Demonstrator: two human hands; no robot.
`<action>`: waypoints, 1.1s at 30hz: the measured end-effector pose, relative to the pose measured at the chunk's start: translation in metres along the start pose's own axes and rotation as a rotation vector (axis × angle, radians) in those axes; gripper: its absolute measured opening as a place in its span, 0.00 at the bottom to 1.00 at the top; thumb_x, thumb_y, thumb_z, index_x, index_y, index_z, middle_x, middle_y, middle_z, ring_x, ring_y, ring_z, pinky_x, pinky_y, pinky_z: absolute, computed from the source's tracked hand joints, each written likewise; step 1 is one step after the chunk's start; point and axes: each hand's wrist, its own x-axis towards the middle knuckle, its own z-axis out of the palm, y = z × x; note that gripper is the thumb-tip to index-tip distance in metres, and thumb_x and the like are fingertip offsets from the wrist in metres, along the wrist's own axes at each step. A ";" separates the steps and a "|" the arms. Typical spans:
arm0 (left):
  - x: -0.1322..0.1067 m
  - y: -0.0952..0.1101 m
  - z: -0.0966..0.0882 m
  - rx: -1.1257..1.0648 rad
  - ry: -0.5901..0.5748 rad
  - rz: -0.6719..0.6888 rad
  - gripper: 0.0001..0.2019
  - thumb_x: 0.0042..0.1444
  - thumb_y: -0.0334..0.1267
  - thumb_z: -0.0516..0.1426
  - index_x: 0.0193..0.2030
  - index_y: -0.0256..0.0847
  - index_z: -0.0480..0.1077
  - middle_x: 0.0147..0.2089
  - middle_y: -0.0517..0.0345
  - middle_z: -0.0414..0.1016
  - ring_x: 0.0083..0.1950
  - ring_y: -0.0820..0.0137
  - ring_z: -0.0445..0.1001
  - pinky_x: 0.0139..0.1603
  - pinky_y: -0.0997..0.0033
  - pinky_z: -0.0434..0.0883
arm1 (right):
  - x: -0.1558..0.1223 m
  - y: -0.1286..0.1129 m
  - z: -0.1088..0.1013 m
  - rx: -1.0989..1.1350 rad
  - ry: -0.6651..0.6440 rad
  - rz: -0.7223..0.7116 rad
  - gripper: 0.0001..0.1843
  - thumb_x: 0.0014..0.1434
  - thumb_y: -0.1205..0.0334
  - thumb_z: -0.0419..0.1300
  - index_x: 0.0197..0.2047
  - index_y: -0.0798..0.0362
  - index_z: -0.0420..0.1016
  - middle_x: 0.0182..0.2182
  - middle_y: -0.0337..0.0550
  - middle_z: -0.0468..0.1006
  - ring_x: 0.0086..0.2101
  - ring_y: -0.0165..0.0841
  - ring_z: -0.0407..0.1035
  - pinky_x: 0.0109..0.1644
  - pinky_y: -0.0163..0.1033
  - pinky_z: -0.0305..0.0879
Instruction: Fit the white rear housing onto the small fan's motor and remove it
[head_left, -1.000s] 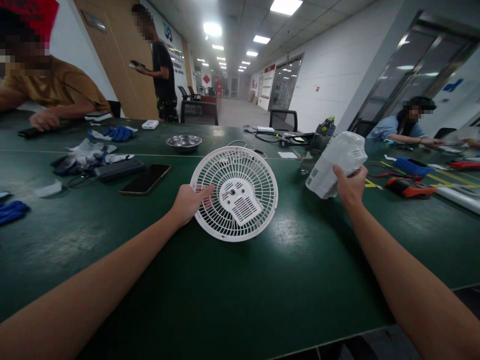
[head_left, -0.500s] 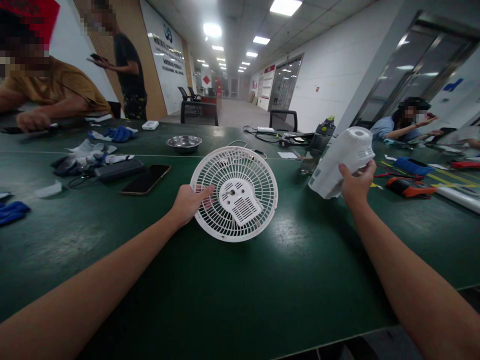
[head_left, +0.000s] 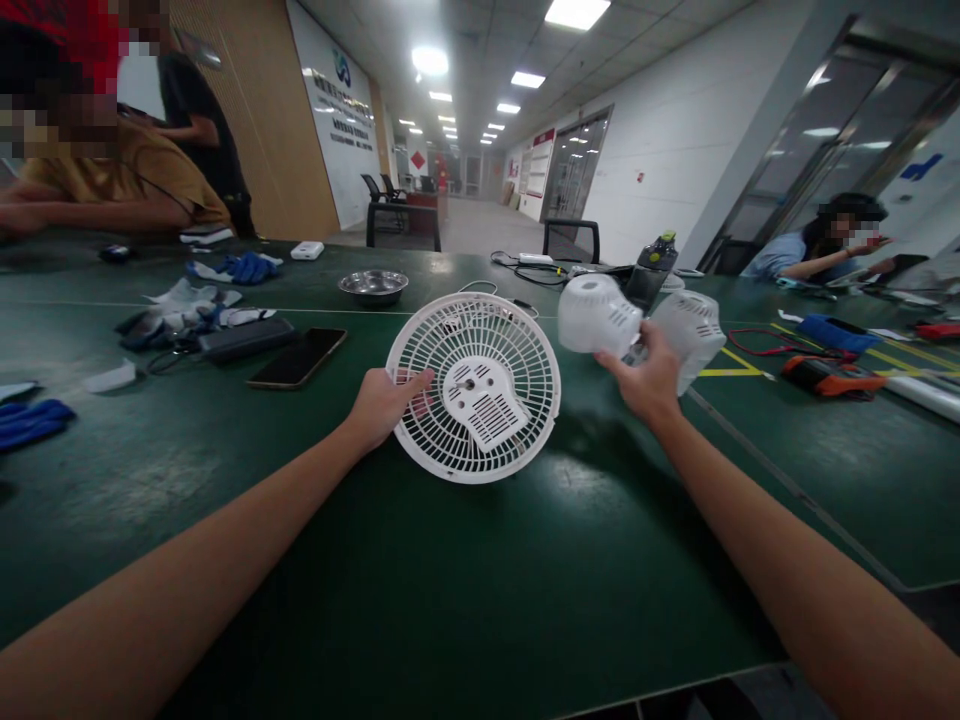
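A round white fan grille [head_left: 475, 387] lies flat on the green table [head_left: 465, 580], its vented centre plate facing up. My left hand [head_left: 382, 405] rests on the grille's left rim, fingers curled over the edge. My right hand [head_left: 646, 380] is closed round a white plastic fan motor housing [head_left: 600, 315], held up just right of the grille and a little above the table. A second white housing part [head_left: 690, 330] sits right behind that hand; whether it is held too I cannot tell.
A black phone [head_left: 298, 358], a dark case [head_left: 244, 338], gloves [head_left: 180, 305] and a steel bowl [head_left: 373, 286] lie at left and behind. Cables and a dark bottle [head_left: 649, 268] sit at the back right, orange tools [head_left: 825, 375] further right. Other people sit at both far sides.
My right hand has swung the white housing left and down toward the grille, turning it. My left hand has stayed on the rim. A standing person at the back has walked left.
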 end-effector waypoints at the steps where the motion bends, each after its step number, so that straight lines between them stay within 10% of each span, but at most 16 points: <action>1: 0.000 -0.001 0.000 0.004 -0.002 0.002 0.11 0.56 0.44 0.67 0.35 0.36 0.78 0.29 0.52 0.80 0.26 0.67 0.77 0.27 0.66 0.76 | -0.006 -0.008 0.007 -0.009 -0.103 0.021 0.40 0.50 0.41 0.69 0.60 0.55 0.71 0.48 0.53 0.80 0.46 0.47 0.74 0.55 0.53 0.67; 8: -0.004 0.003 -0.001 -0.010 -0.015 0.031 0.10 0.56 0.42 0.67 0.37 0.36 0.78 0.32 0.50 0.81 0.29 0.65 0.79 0.31 0.64 0.78 | -0.029 -0.016 0.040 -0.262 -0.546 0.244 0.40 0.53 0.36 0.65 0.59 0.55 0.69 0.51 0.58 0.78 0.50 0.51 0.72 0.56 0.57 0.66; 15: -0.004 0.003 0.002 -0.043 0.040 0.060 0.09 0.56 0.40 0.67 0.38 0.37 0.78 0.36 0.51 0.83 0.36 0.62 0.82 0.36 0.62 0.79 | -0.034 -0.021 0.038 -0.429 -0.581 0.173 0.47 0.54 0.32 0.63 0.65 0.58 0.65 0.61 0.69 0.66 0.61 0.64 0.60 0.60 0.67 0.59; 20: -0.001 0.000 0.001 -0.054 0.022 0.066 0.09 0.56 0.40 0.67 0.39 0.37 0.79 0.36 0.51 0.83 0.37 0.62 0.82 0.38 0.61 0.79 | -0.038 -0.059 0.026 0.079 -0.406 0.017 0.25 0.62 0.43 0.61 0.54 0.53 0.76 0.52 0.55 0.76 0.53 0.51 0.68 0.60 0.59 0.63; 24: -0.003 0.002 0.002 -0.009 0.046 0.104 0.09 0.56 0.41 0.67 0.37 0.38 0.79 0.34 0.51 0.82 0.34 0.62 0.81 0.36 0.61 0.79 | -0.058 -0.092 0.031 0.667 -0.810 0.279 0.18 0.64 0.42 0.60 0.41 0.48 0.79 0.35 0.42 0.81 0.37 0.41 0.74 0.48 0.53 0.73; 29: -0.009 0.007 0.005 0.071 0.214 0.228 0.08 0.56 0.41 0.66 0.34 0.38 0.78 0.30 0.53 0.81 0.32 0.62 0.80 0.36 0.61 0.78 | -0.078 -0.118 0.036 1.102 -0.973 0.708 0.16 0.63 0.45 0.62 0.49 0.44 0.76 0.43 0.43 0.83 0.42 0.41 0.78 0.48 0.53 0.76; 33: -0.013 0.010 0.004 0.154 0.325 0.368 0.10 0.57 0.44 0.65 0.33 0.39 0.77 0.31 0.55 0.80 0.34 0.63 0.80 0.39 0.64 0.78 | -0.084 -0.130 0.034 1.197 -1.062 0.770 0.21 0.65 0.40 0.55 0.49 0.46 0.77 0.43 0.45 0.84 0.48 0.44 0.78 0.50 0.55 0.76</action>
